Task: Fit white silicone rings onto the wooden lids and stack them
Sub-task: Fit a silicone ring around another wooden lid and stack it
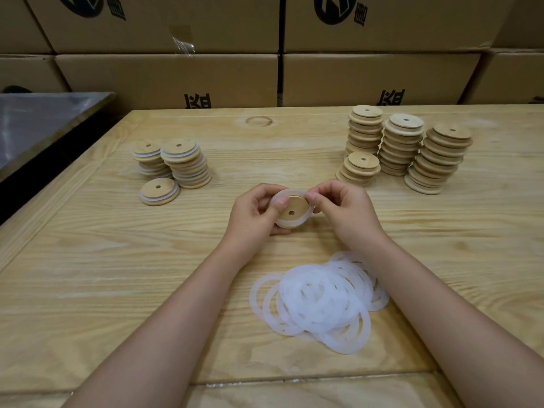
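Wooden lid (295,208) was held just above mid-table (117,275), gripped by both hands. L hand (253,212) was curled round its left edge, thumb pressed on the white ring (290,192). R hand (344,210) was pinching the ring at the upper-right edge. The ring was seen lying round the lid; how fully seated can't be told. Loose rings pile (318,301) was left on the table between the forearms. Ringed lid stacks (176,166) were set far left, and bare lid stacks (412,145) far right. Cardboard boxes (176,78) were piled behind, w/ a grey metal surface (38,122) at left.
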